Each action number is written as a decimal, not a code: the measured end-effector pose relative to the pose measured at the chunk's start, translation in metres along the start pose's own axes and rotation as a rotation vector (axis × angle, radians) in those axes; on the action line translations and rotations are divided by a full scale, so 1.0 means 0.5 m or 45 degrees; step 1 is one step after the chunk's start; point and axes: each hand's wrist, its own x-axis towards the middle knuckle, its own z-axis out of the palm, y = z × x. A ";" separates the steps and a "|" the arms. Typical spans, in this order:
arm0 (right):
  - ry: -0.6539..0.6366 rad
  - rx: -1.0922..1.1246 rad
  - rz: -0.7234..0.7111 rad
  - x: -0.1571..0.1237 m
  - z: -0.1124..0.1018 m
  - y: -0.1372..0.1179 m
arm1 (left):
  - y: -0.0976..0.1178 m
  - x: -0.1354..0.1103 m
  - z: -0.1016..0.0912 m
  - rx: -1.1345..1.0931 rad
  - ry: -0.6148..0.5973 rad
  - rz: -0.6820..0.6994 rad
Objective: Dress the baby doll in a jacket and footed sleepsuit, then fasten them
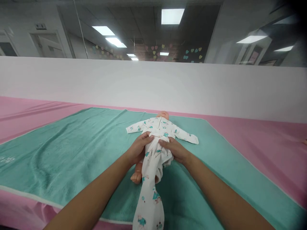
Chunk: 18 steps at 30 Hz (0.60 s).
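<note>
A baby doll lies on its back on a teal towel, its head toward the wall. It wears a white printed baby top with both sleeves spread out. Printed baby pants in the same pattern lie over its lower body, one leg trailing toward me. My left hand pinches the waistband on the left side. On the right side, my right hand grips the bunched waist fabric. One bare foot of the doll shows left of the pants; the other foot is hidden.
Pink cloth covers the surface under the towel. A low white wall runs along the back, with a glass or mirror panel above it. At the far right edge, part of a person's hand shows.
</note>
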 end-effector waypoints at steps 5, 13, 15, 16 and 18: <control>0.275 0.374 -0.228 0.010 0.016 0.008 | -0.006 0.001 0.002 0.025 -0.028 -0.029; -0.447 -0.097 0.114 -0.017 0.036 -0.014 | -0.008 0.010 -0.010 0.041 0.175 -0.009; -0.278 0.016 0.049 -0.016 0.038 -0.009 | -0.003 0.006 -0.010 0.062 0.058 -0.065; -0.141 0.125 0.006 -0.014 0.038 -0.005 | 0.001 0.004 -0.010 0.073 -0.015 -0.092; 0.082 0.326 -0.017 -0.006 0.037 0.006 | 0.009 -0.001 -0.011 0.125 -0.165 -0.136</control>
